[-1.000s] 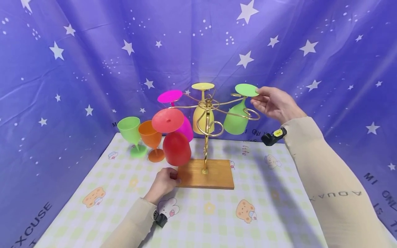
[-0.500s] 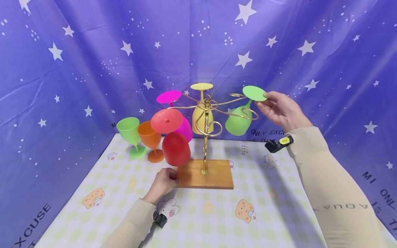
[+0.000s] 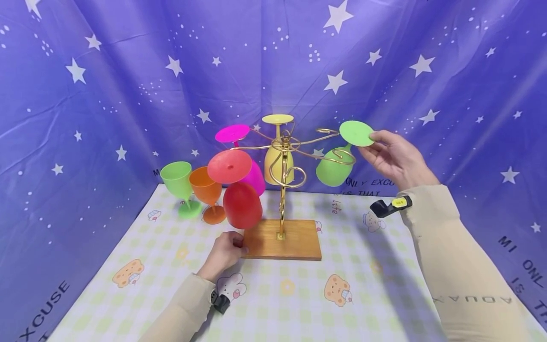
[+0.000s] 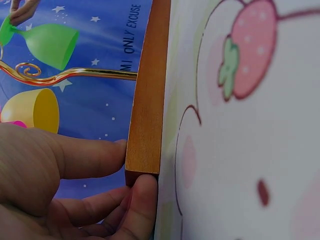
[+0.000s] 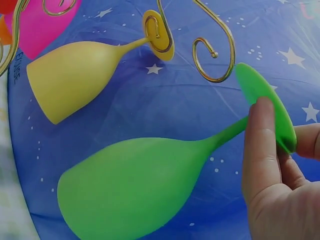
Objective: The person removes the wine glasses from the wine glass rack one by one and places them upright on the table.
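Observation:
My right hand [image 3: 395,156] pinches the foot of a green goblet [image 3: 335,166] between thumb and fingers. The goblet hangs upside down, its bowl tilted to the left. In the right wrist view, its stem stands apart from a gold hook [image 5: 215,55]. My left hand [image 3: 224,254] grips the left front corner of the wooden base [image 3: 299,242] of a gold wine glass rack [image 3: 283,190]. In the left wrist view, the thumb lies on the base's upper face and the fingers [image 4: 142,202] at its end. Upside down on the rack hang red [image 3: 242,205], magenta [image 3: 232,133] and yellow [image 3: 278,166] goblets.
Another green goblet [image 3: 176,178] and an orange goblet [image 3: 206,187] stand upright on the table at the left. A checked cloth with cartoon prints [image 3: 290,308] covers the table. A purple star-patterned curtain [image 3: 273,57] hangs close behind and at both sides.
My right hand has moved right and slightly down with the green goblet, drawing its foot away from the rear right hook and tilting it more. My left hand stays on the base.

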`<state>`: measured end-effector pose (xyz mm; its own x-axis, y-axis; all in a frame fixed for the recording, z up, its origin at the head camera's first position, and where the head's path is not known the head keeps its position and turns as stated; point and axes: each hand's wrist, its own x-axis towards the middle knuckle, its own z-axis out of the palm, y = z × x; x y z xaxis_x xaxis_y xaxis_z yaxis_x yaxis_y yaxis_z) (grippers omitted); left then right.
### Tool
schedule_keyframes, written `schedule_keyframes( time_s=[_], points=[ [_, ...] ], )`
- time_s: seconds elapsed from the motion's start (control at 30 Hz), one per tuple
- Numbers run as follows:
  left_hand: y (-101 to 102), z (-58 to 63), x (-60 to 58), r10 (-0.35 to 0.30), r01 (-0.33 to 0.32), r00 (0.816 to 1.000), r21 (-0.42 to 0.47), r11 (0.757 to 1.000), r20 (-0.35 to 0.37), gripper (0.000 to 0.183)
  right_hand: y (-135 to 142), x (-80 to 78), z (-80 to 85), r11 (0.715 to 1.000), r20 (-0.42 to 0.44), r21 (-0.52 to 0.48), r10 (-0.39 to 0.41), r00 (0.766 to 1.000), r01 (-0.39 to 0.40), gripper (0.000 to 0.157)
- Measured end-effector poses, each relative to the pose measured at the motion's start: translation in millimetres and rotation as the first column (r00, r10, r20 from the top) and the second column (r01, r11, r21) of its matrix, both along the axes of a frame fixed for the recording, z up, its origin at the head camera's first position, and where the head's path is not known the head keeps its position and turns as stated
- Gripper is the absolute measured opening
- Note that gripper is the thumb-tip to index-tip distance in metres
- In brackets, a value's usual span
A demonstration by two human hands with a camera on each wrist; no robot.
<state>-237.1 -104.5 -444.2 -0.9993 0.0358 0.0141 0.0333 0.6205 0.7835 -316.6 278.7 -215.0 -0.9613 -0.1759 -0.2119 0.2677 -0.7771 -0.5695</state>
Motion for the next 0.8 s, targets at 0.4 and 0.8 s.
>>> schedule_keyframes(
  time_s=[0.4,0.8],
  points=[
    [2,2.1,0.8,-0.002,0.002,1.000,0.002,1.000,-0.005,0.022,-1,22.6,-24.1,0.999,-0.097,0.037,-0.003,0.995,0.007,0.027],
    [3,0.9,0.3,0.009,-0.009,1.000,-0.007,1.000,-0.015,0.020,0,47.0,-48.4,0.999,-0.183,0.040,-0.010,0.983,0.018,0.023]
  ],
)
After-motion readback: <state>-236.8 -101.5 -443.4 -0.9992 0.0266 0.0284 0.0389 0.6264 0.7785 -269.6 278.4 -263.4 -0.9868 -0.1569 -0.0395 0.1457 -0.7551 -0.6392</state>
